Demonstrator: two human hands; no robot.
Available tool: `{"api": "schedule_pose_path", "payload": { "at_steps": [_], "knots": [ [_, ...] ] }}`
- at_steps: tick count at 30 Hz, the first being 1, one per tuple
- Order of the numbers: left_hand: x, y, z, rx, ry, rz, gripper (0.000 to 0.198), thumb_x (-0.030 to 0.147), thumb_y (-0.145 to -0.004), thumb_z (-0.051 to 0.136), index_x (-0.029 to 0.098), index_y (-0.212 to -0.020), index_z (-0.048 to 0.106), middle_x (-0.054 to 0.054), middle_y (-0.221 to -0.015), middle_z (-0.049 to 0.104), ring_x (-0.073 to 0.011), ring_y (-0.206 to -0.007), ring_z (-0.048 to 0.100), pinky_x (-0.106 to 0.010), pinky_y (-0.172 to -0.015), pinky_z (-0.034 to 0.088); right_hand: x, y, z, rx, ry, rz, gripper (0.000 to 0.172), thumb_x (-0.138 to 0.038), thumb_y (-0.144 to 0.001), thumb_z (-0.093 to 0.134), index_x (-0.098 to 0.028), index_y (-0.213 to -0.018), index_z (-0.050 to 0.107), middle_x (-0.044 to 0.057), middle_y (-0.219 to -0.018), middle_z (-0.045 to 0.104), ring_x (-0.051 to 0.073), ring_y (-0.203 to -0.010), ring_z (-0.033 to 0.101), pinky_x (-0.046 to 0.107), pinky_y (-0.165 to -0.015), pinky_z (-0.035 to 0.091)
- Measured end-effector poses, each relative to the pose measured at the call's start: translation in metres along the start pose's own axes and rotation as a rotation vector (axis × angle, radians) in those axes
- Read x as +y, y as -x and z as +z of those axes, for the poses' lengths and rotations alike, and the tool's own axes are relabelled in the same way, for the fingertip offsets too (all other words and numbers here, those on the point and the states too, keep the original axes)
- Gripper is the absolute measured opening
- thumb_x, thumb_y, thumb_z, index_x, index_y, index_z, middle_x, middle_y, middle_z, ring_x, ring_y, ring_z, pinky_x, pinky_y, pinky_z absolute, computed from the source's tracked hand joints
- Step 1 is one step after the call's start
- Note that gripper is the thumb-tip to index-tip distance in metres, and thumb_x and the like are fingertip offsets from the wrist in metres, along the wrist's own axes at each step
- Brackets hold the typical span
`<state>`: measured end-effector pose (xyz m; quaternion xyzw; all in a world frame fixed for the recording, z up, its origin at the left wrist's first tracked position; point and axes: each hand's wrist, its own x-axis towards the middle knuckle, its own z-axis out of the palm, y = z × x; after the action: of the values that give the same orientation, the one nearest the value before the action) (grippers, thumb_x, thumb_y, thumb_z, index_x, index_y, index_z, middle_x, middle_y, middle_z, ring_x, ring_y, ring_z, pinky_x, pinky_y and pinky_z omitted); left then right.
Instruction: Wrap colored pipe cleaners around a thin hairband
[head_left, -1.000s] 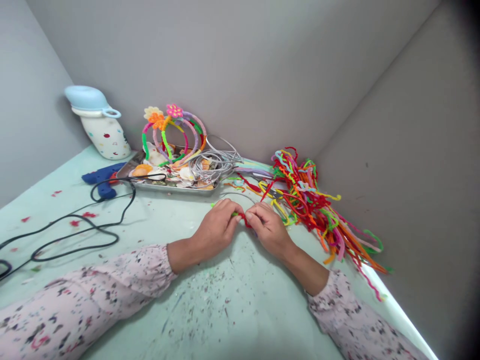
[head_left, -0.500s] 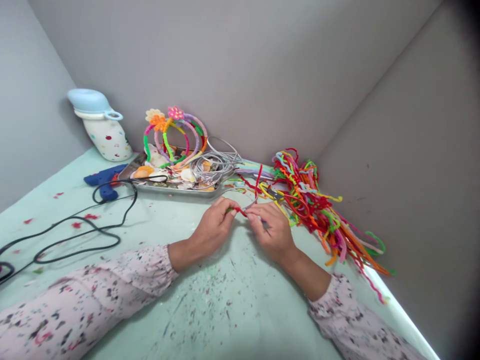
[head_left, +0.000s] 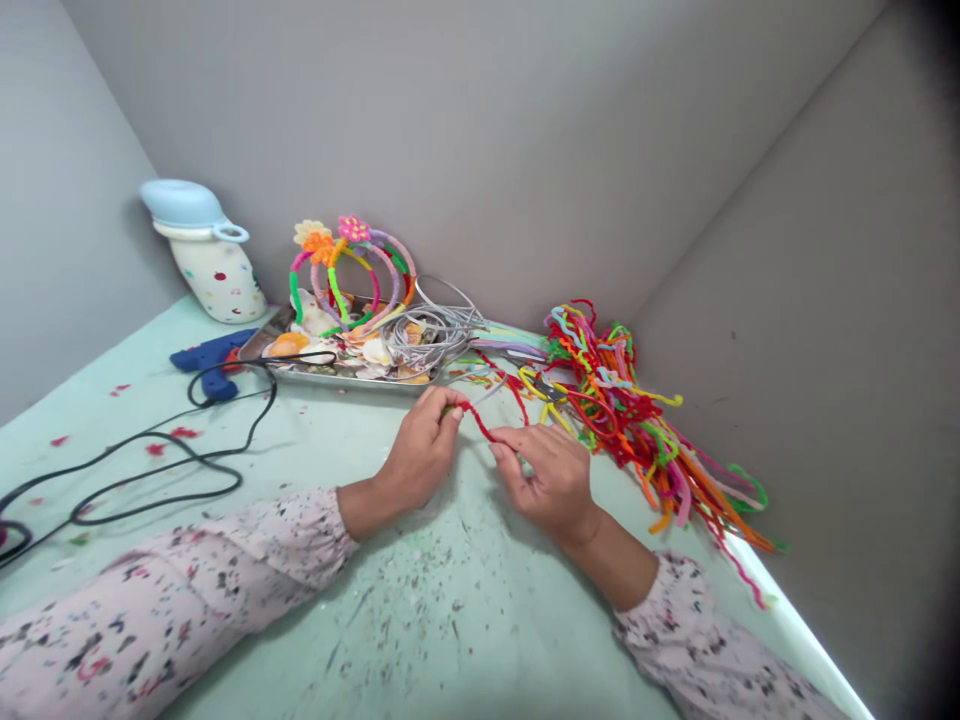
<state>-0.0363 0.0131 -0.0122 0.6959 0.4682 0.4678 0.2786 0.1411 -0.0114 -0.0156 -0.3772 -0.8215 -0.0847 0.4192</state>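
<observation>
Above table (head_left: 525, 640), pinching red pipe cleaner (head_left: 478, 423) w/ L grip (head_left: 420, 445) & R grip (head_left: 551, 475), holding it aslant btw them, on near side of metal tray (head_left: 352, 381), kinda close to scissors (head_left: 555, 392).

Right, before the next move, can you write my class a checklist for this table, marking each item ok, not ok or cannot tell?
1. Red pipe cleaner held by both the left hand and the right hand: ok.
2. Yellow-handled scissors in sight: ok, beside the pile of pipe cleaners.
3. Black cable tidied: not ok, it lies in loose loops.
4. Table free of scraps: not ok, red scraps lie on the left side.
5. Blue glue gun hot: cannot tell.
</observation>
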Motion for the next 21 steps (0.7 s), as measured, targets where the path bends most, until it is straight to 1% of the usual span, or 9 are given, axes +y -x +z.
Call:
{"api": "schedule_pose_path", "payload": {
  "at_steps": [6,10,12,14,15,16,18,19,21],
  "knots": [
    [-0.003,-0.002,0.001,0.043,0.004,-0.004,0.016,0.022,-0.091,0.04,0.017,-0.095,0.054,-0.004,-0.094,0.058,-0.0183,-0.092,0.054,-0.031,-0.085,0.042,0.001,0.002,-0.003,0.096,0.012,-0.029,0.016,-0.013,-0.083,0.06,-0.018,-0.097,0.064,0.003,-0.075,0.072,0.015,-0.062,0.062,0.03,-0.062,0.042],
    [-0.003,-0.003,0.001,0.06,0.019,-0.023,0.015,0.022,-0.09,0.04,0.017,-0.096,0.054,-0.005,-0.095,0.058,-0.0185,-0.093,0.053,-0.031,-0.086,0.042,-0.002,0.003,-0.009,0.184,0.022,-0.118,0.022,-0.019,-0.083,0.06,-0.021,-0.104,0.061,0.008,-0.095,0.071,0.02,-0.081,0.066,0.034,-0.069,0.046],
    [-0.002,-0.003,0.001,0.065,0.031,-0.03,0.015,0.022,-0.09,0.04,0.017,-0.097,0.053,-0.005,-0.095,0.058,-0.0184,-0.092,0.053,-0.031,-0.085,0.042,-0.005,0.003,-0.01,0.085,-0.02,-0.248,0.02,-0.025,-0.084,0.059,-0.023,-0.103,0.061,0.007,-0.098,0.07,0.02,-0.083,0.065,0.035,-0.069,0.048],
    [-0.002,-0.002,0.0,0.059,0.045,-0.029,0.015,0.023,-0.091,0.04,0.017,-0.097,0.053,-0.005,-0.095,0.058,-0.018,-0.091,0.053,-0.031,-0.085,0.043,-0.008,0.003,-0.007,-0.146,-0.088,-0.356,0.014,-0.027,-0.086,0.056,-0.023,-0.097,0.063,0.004,-0.087,0.071,0.017,-0.074,0.063,0.033,-0.065,0.047],
    [-0.002,-0.002,0.0,0.055,0.052,-0.027,0.015,0.023,-0.091,0.04,0.017,-0.097,0.053,-0.005,-0.095,0.058,-0.0179,-0.091,0.053,-0.031,-0.084,0.043,-0.008,0.003,-0.004,-0.26,-0.108,-0.355,0.012,-0.026,-0.087,0.054,-0.022,-0.094,0.064,0.003,-0.081,0.07,0.016,-0.071,0.062,0.032,-0.064,0.046],
    [-0.002,-0.002,0.0,0.051,0.059,-0.025,0.015,0.023,-0.091,0.04,0.017,-0.096,0.053,-0.005,-0.095,0.059,-0.0179,-0.091,0.053,-0.031,-0.083,0.043,-0.007,0.003,0.0,-0.328,-0.106,-0.293,0.013,-0.025,-0.088,0.053,-0.021,-0.091,0.065,0.003,-0.079,0.069,0.017,-0.072,0.062,0.033,-0.066,0.047],
    [-0.001,-0.001,0.0,0.04,0.07,-0.017,0.015,0.024,-0.091,0.04,0.017,-0.097,0.053,-0.005,-0.094,0.059,-0.0178,-0.09,0.054,-0.03,-0.082,0.043,-0.001,0.003,0.009,-0.357,-0.097,-0.115,0.014,-0.023,-0.089,0.052,-0.02,-0.092,0.065,0.005,-0.084,0.07,0.018,-0.08,0.062,0.035,-0.075,0.048],
    [-0.001,0.0,0.0,0.032,0.073,-0.013,0.015,0.024,-0.092,0.04,0.017,-0.097,0.053,-0.005,-0.094,0.059,-0.0178,-0.09,0.054,-0.03,-0.081,0.043,0.003,0.004,0.013,-0.335,-0.094,-0.04,0.015,-0.02,-0.088,0.052,-0.02,-0.095,0.065,0.006,-0.088,0.07,0.019,-0.084,0.063,0.036,-0.08,0.048],
    [0.0,0.001,0.0,0.009,0.072,0.006,0.016,0.024,-0.092,0.04,0.017,-0.096,0.053,-0.004,-0.092,0.058,-0.0173,-0.088,0.053,-0.029,-0.08,0.043,0.012,0.004,0.017,-0.204,-0.061,0.098,0.017,-0.02,-0.087,0.055,-0.019,-0.1,0.065,0.008,-0.092,0.071,0.021,-0.087,0.063,0.038,-0.082,0.048]
  ]
}}
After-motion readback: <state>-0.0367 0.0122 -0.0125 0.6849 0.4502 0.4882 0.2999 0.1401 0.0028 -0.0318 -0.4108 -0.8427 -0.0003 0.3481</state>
